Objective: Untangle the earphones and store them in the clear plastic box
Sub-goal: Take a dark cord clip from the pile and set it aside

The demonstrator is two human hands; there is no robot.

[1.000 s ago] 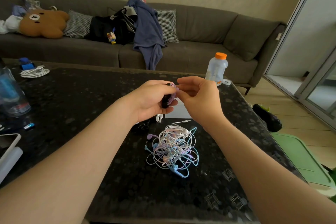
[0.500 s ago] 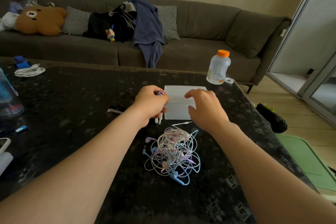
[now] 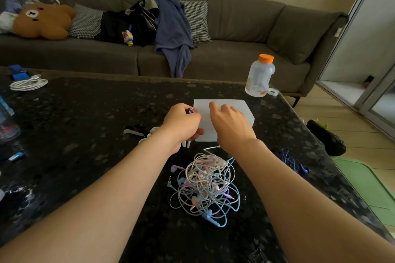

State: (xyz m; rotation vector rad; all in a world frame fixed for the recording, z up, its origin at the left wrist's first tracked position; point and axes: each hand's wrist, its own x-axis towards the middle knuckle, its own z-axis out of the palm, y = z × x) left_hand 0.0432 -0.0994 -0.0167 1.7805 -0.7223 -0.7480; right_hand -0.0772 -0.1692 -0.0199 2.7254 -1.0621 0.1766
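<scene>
Left hand [image 3: 183, 124] grips a purple earphone [image 3: 190, 110], right hand [image 3: 232, 126] rests on the box [image 3: 249, 116] — tangle [image 3: 205, 186] looks light, limp; pull from a loose end.

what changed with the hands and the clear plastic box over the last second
Both hands came down from mid-air to the clear plastic box. The right hand let go of the small purple earphone bundle and now rests its fingers on the box; the left hand still grips the bundle. The pastel tangle of earphone cables and the box stayed put on the black stone table.
</scene>
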